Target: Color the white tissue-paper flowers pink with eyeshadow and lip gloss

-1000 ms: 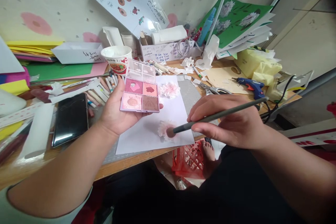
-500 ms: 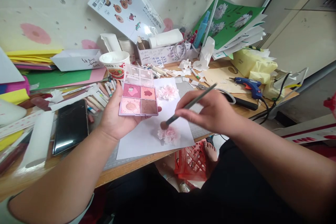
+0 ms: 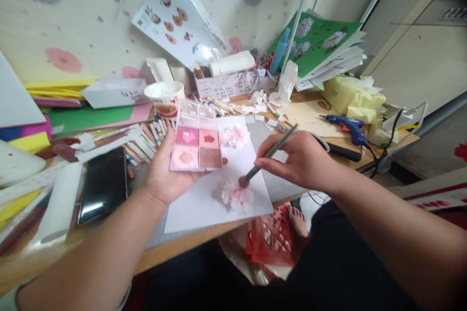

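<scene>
My left hand is closed on an opened makeup palette with four pans in pinks and brown, its clear lid tipped back. Between thumb and fingers my right hand pinches a makeup brush with a dark handle. The brush's brown tip is at the upper edge of a pale pink ruffled flower. That flower lies on a white sheet of paper near the table's front edge. Farther back on the sheet sits a second pink-white flower, just right of the palette.
A black phone and several markers lie at the left. Behind the palette stands a paper cup. At the right are a blue glue gun, its cable, and a yellow tissue pack. A red basket is below the table.
The brush tip has shifted right and slightly down, from the flower's upper left to its upper right. The whole view has tilted a little, lowering everything in it. Both hands keep their holds.
</scene>
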{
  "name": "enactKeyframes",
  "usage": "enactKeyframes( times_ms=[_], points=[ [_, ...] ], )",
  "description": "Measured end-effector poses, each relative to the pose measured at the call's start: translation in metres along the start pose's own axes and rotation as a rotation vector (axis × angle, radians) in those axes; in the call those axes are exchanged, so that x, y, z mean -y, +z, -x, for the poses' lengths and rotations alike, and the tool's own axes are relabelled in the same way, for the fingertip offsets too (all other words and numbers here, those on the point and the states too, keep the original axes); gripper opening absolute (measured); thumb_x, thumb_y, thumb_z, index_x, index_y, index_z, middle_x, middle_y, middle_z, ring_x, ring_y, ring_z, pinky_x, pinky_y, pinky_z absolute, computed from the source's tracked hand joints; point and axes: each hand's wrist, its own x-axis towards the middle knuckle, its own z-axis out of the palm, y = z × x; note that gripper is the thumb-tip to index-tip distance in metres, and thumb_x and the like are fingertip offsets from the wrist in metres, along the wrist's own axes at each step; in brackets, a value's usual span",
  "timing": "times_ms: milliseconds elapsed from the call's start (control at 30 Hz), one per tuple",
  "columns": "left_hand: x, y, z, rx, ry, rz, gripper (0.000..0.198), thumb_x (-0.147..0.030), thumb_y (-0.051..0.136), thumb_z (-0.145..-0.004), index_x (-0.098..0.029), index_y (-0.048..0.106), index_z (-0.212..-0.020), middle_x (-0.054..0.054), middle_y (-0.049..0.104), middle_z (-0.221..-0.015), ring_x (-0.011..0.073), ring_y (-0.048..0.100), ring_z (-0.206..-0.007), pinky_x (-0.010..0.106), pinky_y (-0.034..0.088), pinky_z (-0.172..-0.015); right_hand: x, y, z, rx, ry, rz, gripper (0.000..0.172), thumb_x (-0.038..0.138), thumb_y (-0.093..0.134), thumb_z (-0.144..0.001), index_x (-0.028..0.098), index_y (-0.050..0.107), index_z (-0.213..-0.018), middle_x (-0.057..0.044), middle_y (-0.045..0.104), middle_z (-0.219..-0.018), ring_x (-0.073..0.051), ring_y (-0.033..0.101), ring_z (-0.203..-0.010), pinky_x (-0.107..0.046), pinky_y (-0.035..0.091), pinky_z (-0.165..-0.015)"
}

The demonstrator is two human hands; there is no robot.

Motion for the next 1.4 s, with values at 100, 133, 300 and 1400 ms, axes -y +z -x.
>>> enactKeyframes(
  times_ms=[100, 133, 300, 1400],
  points=[
    [0.001, -0.004, 0.002, 0.027, -0.069, 0.003, 0.045, -0.047, 0.041, -0.102, -0.016, 0.064, -0.127, 0.014, 0.073, -0.123, 0.0339, 0.069, -0.11, 0.059, 0.057, -0.088, -0.009, -0.012, -0.001, -0.241, 0.094, -0.155, 0.015, 0.035, 0.074, -0.082, 0.021, 0.07, -0.077, -0.002, 0.074, -0.072, -0.018, 0.069, -0.067, -0.032, 0.052, -0.063],
    [0.002, -0.005, 0.002, 0.044, -0.087, 0.003, 0.048, -0.048, 0.041, -0.102, -0.014, 0.065, -0.126, 0.017, 0.072, -0.123, 0.035, 0.069, -0.109, 0.06, 0.056, -0.09, -0.013, -0.015, -0.002, -0.325, 0.089, -0.261, 0.015, 0.036, 0.074, -0.083, 0.022, 0.07, -0.079, -0.003, 0.074, -0.075, -0.019, 0.07, -0.07, -0.033, 0.053, -0.065],
    [0.008, -0.003, 0.005, 0.109, -0.129, 0.04, 0.055, -0.054, 0.041, -0.1, -0.012, 0.066, -0.124, 0.019, 0.071, -0.125, 0.0356, 0.067, -0.113, 0.061, 0.051, -0.096, -0.015, -0.011, -0.006, -0.412, 0.009, -0.397, 0.006, 0.031, 0.073, -0.085, 0.025, 0.07, -0.084, -0.003, 0.076, -0.083, -0.02, 0.072, -0.078, -0.036, 0.057, -0.072],
    [0.017, 0.004, 0.01, 0.198, -0.198, 0.122, 0.064, -0.06, 0.035, -0.1, -0.009, 0.069, -0.12, 0.015, 0.075, -0.115, 0.0315, 0.07, -0.104, 0.056, 0.052, -0.097, 0.025, 0.022, -0.019, -0.255, -0.234, -0.047, 0.006, 0.015, 0.062, -0.086, 0.019, 0.065, -0.083, -0.005, 0.074, -0.079, -0.016, 0.069, -0.072, -0.03, 0.055, -0.066]
  ],
)
